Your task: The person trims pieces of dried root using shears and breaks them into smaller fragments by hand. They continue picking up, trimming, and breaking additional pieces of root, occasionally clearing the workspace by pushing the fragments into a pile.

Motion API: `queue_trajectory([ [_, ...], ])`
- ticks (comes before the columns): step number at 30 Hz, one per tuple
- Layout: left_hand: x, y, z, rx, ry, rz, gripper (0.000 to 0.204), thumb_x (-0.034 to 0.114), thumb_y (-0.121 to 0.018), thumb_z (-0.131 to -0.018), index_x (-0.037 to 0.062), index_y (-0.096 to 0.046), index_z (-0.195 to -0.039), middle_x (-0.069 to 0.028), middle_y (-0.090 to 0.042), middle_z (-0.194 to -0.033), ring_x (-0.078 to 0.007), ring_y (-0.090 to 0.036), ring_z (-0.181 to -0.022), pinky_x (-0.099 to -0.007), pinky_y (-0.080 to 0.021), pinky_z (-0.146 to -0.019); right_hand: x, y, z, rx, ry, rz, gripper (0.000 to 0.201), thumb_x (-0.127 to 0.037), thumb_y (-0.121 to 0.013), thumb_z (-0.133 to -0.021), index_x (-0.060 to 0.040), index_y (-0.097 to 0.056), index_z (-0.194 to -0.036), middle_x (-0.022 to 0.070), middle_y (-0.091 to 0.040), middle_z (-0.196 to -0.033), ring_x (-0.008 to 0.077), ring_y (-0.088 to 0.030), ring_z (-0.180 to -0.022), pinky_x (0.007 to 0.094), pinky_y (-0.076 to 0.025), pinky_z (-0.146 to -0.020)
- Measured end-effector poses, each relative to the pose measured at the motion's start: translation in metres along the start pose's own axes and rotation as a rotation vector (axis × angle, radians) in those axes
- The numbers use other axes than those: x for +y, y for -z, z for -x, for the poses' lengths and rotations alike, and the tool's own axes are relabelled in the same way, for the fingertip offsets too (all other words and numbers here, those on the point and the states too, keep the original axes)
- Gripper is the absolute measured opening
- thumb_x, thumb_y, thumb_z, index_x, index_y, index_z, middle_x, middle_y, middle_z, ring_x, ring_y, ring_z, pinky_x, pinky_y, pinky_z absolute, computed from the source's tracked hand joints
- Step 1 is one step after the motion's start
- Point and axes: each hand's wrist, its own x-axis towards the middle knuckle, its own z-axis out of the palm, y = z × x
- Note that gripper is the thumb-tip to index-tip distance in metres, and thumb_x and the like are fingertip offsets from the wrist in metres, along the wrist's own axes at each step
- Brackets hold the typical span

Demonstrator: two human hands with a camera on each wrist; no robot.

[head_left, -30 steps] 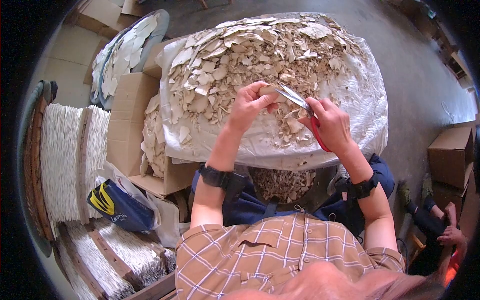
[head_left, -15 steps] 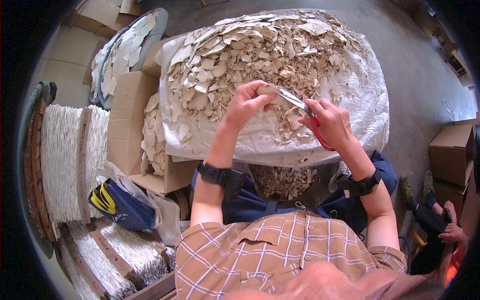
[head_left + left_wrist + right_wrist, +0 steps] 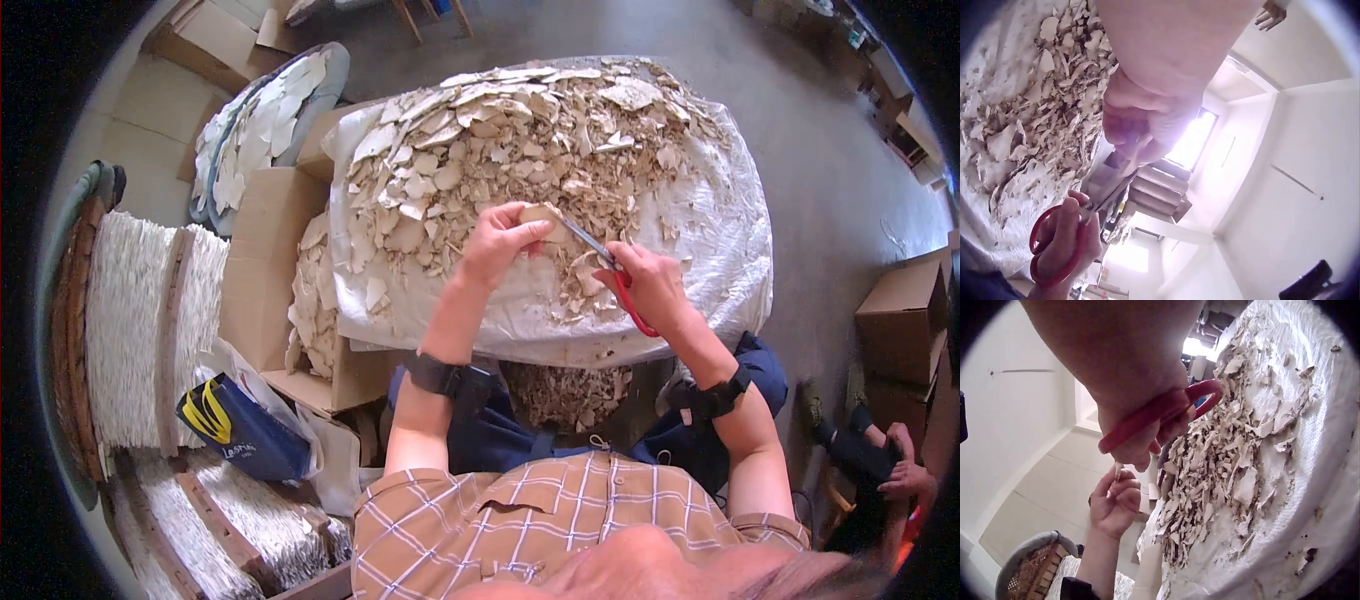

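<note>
My left hand pinches a pale flat flake above the heap of similar flakes. My right hand grips red-handled scissors, whose blades reach up-left to the flake's edge. In the left wrist view the left hand fills the top, with the scissors' red handles in the right hand below. From the right wrist I see the red handles across the right hand's fingers and the left hand holding the flake beneath.
The flakes lie on a white sheet over a table. Cardboard boxes with more flakes stand at its left, beside white bundled stacks and a blue bag. Another person's hand and boxes are at right.
Both hands have shifted slightly lower and closer in the head view as the camera tilted. The scissor blades have come closer together on the flake.
</note>
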Motion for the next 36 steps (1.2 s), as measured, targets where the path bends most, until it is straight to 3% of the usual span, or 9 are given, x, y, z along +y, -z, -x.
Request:
queue_trajectory([
  [6, -0.003, -0.001, -0.002, 0.028, 0.012, 0.046, 0.015, 0.010, -0.063, -0.080, -0.0003, -0.062, -0.090, -0.0035, -0.063, -0.076, -0.0064, -0.053, -0.057, -0.0178, -0.042, -0.050, -0.004, 0.002, 0.000, -0.034, -0.040, -0.075, 0.030, -0.031, -0.064, -0.078, -0.0071, -0.055, -0.094, 0.0136, -0.059, -0.071, 0.0322, -0.059, -0.065, 0.0401, -0.045, -0.053],
  [9, -0.001, -0.005, -0.001, -0.005, -0.081, 0.093, 0.015, 0.009, -0.061, -0.082, -0.0008, -0.059, -0.093, -0.0056, -0.063, -0.079, -0.0095, -0.058, -0.062, -0.0185, -0.044, -0.051, -0.003, 0.000, 0.000, 0.082, -0.053, -0.099, 0.033, -0.032, -0.065, -0.077, -0.0076, -0.054, -0.096, 0.0124, -0.059, -0.073, 0.0317, -0.059, -0.066, 0.0394, -0.045, -0.053],
  [11, 0.003, -0.009, 0.000, 0.080, -0.092, 0.105, 0.016, 0.008, -0.058, -0.083, -0.0007, -0.056, -0.096, -0.0067, -0.063, -0.081, -0.0142, -0.063, -0.072, -0.0206, -0.047, -0.053, -0.002, 0.003, -0.001, 0.056, -0.071, -0.048, 0.035, -0.033, -0.065, -0.076, -0.0084, -0.054, -0.098, 0.0116, -0.058, -0.073, 0.0314, -0.059, -0.066, 0.0390, -0.045, -0.053],
  [15, 0.009, -0.014, 0.002, 0.045, -0.049, 0.058, 0.016, 0.009, -0.057, -0.084, -0.0007, -0.055, -0.097, -0.0071, -0.064, -0.081, -0.0185, -0.065, -0.081, -0.0224, -0.049, -0.054, 0.001, 0.005, 0.001, 0.022, -0.070, 0.005, 0.039, -0.035, -0.067, -0.074, -0.0112, -0.054, -0.102, 0.0097, -0.056, -0.074, 0.0297, -0.059, -0.064, 0.0385, -0.045, -0.053],
  [18, 0.000, -0.011, 0.000, -0.049, -0.079, 0.018, 0.016, 0.009, -0.058, -0.083, -0.0009, -0.056, -0.095, -0.0063, -0.063, -0.082, -0.0136, -0.063, -0.074, -0.0216, -0.048, -0.054, 0.000, 0.006, 0.002, 0.016, -0.058, 0.015, 0.041, -0.035, -0.067, -0.073, -0.0111, -0.055, -0.103, 0.0097, -0.055, -0.073, 0.0293, -0.058, -0.064, 0.0385, -0.045, -0.053],
  [20, -0.006, -0.007, -0.003, -0.152, -0.062, -0.174, 0.015, 0.006, -0.058, -0.082, -0.0007, -0.058, -0.095, -0.0070, -0.064, -0.086, -0.0118, -0.062, -0.073, -0.0224, -0.048, -0.054, 0.001, 0.007, 0.000, 0.024, -0.050, 0.013, 0.041, -0.035, -0.067, -0.073, -0.0107, -0.055, -0.103, 0.0097, -0.054, -0.073, 0.0293, -0.058, -0.064, 0.0384, -0.045, -0.053],
  [24, -0.006, -0.011, 0.000, -0.155, -0.030, -0.232, 0.015, 0.007, -0.060, -0.081, -0.0003, -0.060, -0.094, -0.0058, -0.065, -0.086, -0.0086, -0.059, -0.072, -0.0210, -0.046, -0.054, 0.000, 0.013, 0.001, -0.050, -0.041, 0.027, 0.045, -0.028, -0.072, -0.070, -0.0087, -0.054, -0.106, 0.0097, -0.055, -0.076, 0.0262, -0.056, -0.061, 0.0338, -0.045, -0.054],
  [26, -0.006, -0.013, 0.001, -0.118, -0.056, -0.187, 0.015, 0.014, -0.062, -0.082, 0.0028, -0.064, -0.092, 0.0001, -0.063, -0.077, -0.0037, -0.052, -0.061, -0.0176, -0.041, -0.051, 0.000, 0.014, 0.001, -0.052, -0.018, 0.009, 0.046, -0.029, -0.072, -0.069, -0.0086, -0.054, -0.107, 0.0099, -0.054, -0.076, 0.0263, -0.056, -0.062, 0.0341, -0.044, -0.054],
  [36, -0.004, -0.012, 0.002, -0.182, -0.019, -0.127, 0.015, 0.011, -0.061, -0.083, 0.0029, -0.061, -0.095, 0.0012, -0.061, -0.080, -0.0048, -0.052, -0.065, -0.0206, -0.044, -0.054, -0.002, 0.016, 0.001, -0.052, 0.023, 0.019, 0.044, -0.035, -0.068, -0.071, -0.0110, -0.055, -0.105, 0.0085, -0.049, -0.070, 0.0269, -0.055, -0.059, 0.0367, -0.043, -0.051],
])
